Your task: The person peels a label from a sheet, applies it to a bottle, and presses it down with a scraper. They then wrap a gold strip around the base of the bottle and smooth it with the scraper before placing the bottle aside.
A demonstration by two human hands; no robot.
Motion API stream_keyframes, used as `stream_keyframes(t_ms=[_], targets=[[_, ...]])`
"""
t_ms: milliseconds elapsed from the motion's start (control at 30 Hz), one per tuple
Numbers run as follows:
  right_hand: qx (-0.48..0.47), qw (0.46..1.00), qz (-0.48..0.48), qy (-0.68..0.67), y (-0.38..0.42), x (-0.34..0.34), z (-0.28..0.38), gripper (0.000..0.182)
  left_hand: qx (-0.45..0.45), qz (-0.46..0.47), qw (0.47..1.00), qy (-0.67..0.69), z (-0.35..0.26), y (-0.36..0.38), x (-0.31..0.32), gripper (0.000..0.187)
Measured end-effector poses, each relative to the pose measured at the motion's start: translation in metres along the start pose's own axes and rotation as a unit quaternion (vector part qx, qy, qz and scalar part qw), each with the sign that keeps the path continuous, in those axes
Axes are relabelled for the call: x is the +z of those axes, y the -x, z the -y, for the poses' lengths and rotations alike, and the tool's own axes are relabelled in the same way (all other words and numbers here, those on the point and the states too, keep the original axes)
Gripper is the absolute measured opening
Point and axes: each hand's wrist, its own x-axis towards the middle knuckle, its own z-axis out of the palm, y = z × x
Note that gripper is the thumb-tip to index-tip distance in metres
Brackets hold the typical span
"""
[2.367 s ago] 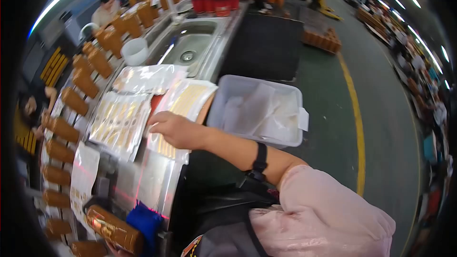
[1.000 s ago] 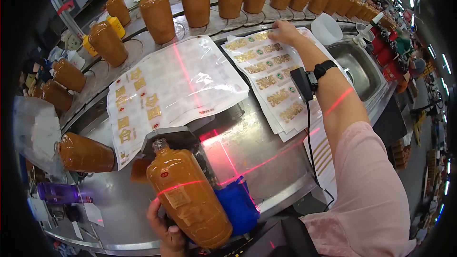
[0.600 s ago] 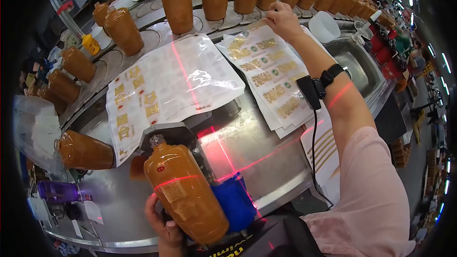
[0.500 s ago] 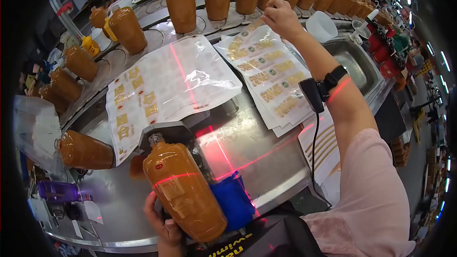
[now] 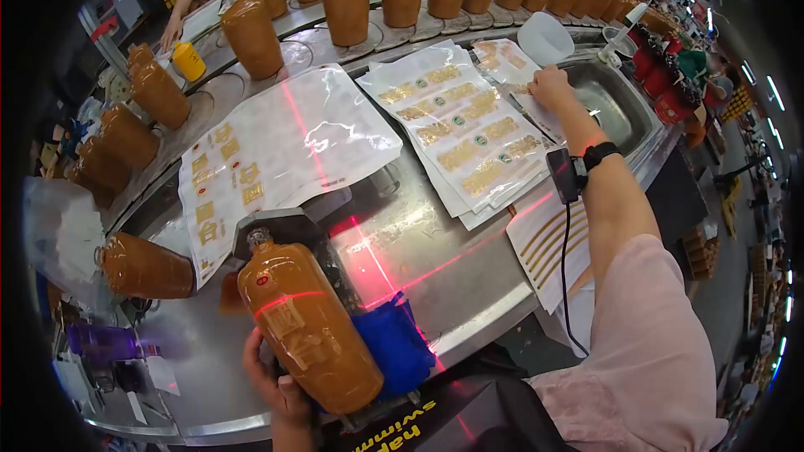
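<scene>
A glossy brown bottle (image 5: 311, 331) lies tilted in a dark cradle, its clear glass neck pointing away from me. Gold decals and a small red mark show on its upper side, crossed by a red laser line. My left hand (image 5: 280, 381) is curled against the bottle's lower left side. At the right, my right hand (image 5: 554, 89) has its fingers pinched together beside a small printed sheet (image 5: 505, 61); what they hold is too small to make out. Just left of that hand lies a sheet of gold and green decals (image 5: 461, 121).
A larger decal sheet (image 5: 293, 142) lies left of centre. Brown bottles (image 5: 345, 4) line the curved conveyor behind. A blue cloth (image 5: 398, 347) sits beside the cradle. A sink (image 5: 605, 92), a white bowl (image 5: 544, 38) and another person's arm (image 5: 186, 4) are also in view.
My right hand has moved right and toward me, from the decal sheet's top edge to its right side. Bottles on the conveyor have shifted right. Another person's arm now reaches in at upper left.
</scene>
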Motion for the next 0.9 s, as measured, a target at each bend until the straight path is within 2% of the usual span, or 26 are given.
stream_keyframes(t_ms=[67, 100, 167, 200, 233, 267, 333, 467, 500, 600, 667, 733, 800, 867, 900], targets=[[0.012, 0.993, 0.119, -0.004, -0.008, -0.037, 0.012, 0.038, 0.003, -0.001, 1.0, -0.011, 0.005, 0.002, -0.003, 0.09], [-0.011, 0.996, 0.058, -0.064, -0.013, -0.04, 0.012, 0.033, -0.016, 0.016, 0.999, 0.026, 0.008, 0.003, -0.006, 0.087], [-0.14, 0.986, 0.02, -0.082, -0.023, -0.064, 0.018, 0.029, 0.026, 0.021, 0.999, -0.04, 0.015, 0.001, -0.006, 0.084], [-0.164, 0.975, -0.004, -0.149, -0.014, -0.084, 0.033, 0.029, 0.043, 0.019, 0.996, -0.08, 0.015, 0.0, -0.013, 0.082], [-0.184, 0.971, 0.008, -0.154, -0.005, -0.108, 0.047, 0.03, 0.053, 0.026, 0.993, -0.102, 0.012, 0.0, -0.015, 0.079], [-0.224, 0.955, -0.023, -0.194, 0.011, -0.128, 0.061, 0.031, 0.064, 0.036, 0.99, -0.121, 0.007, -0.004, -0.012, 0.076], [-0.283, 0.931, -0.002, -0.232, 0.048, -0.18, 0.096, 0.024, 0.056, 0.064, 0.988, -0.13, -0.007, -0.009, -0.015, 0.075], [-0.397, 0.85, -0.006, -0.345, 0.125, -0.259, 0.143, 0.018, 0.002, 0.052, 0.994, 0.091, -0.034, -0.012, -0.013, 0.059], [-0.431, 0.832, -0.01, -0.351, 0.141, -0.278, 0.152, 0.019, -0.005, 0.041, 0.998, 0.054, -0.046, -0.017, -0.019, 0.07], [-0.538, 0.753, -0.03, -0.377, 0.178, -0.327, 0.181, 0.021, 0.074, 0.063, 0.995, 0.011, -0.082, -0.037, -0.031, 0.063], [-0.591, 0.709, -0.045, -0.382, 0.196, -0.353, 0.198, 0.024, 0.161, 0.12, 0.98, 0.012, -0.102, -0.059, -0.03, 0.053], [-0.614, 0.671, -0.052, -0.413, 0.21, -0.367, 0.211, 0.023, 0.16, 0.146, 0.974, 0.063, -0.127, -0.074, -0.015, 0.048], [-0.604, 0.643, -0.04, -0.47, 0.225, -0.368, 0.22, 0.022, 0.088, 0.227, 0.963, 0.118, -0.133, -0.073, -0.014, 0.041], [-0.556, 0.636, -0.006, -0.535, 0.238, -0.356, 0.22, 0.021, -0.055, 0.356, 0.916, 0.174, -0.13, -0.07, -0.028, 0.033], [-0.521, 0.64, 0.019, -0.565, 0.248, -0.344, 0.216, 0.021, -0.074, 0.372, 0.909, 0.171, -0.122, -0.063, -0.032, 0.018]])
